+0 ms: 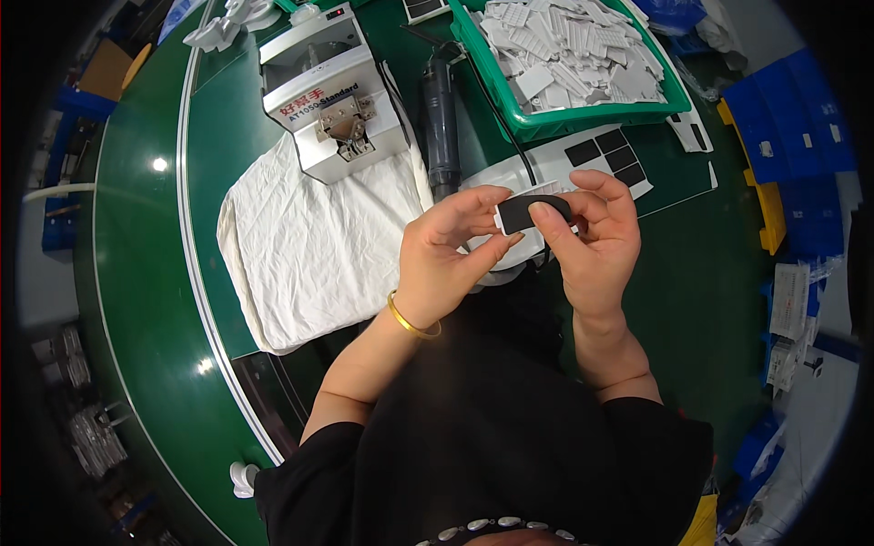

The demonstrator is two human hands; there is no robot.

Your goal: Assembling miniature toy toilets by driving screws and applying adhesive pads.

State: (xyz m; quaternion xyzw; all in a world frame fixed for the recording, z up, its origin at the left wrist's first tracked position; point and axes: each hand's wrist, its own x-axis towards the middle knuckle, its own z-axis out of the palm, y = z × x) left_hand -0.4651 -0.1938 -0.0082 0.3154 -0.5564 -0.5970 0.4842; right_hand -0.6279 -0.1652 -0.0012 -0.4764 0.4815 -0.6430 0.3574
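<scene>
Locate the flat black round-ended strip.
Head view, right of centre: the strip is between the left hand and right hand, below the green plastic bin.

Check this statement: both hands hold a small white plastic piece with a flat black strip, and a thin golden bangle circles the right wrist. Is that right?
No: the head view shows the thin golden bangle circling the left wrist, not the right. The rest stands: the left hand and right hand hold the white piece with its black strip.
</scene>
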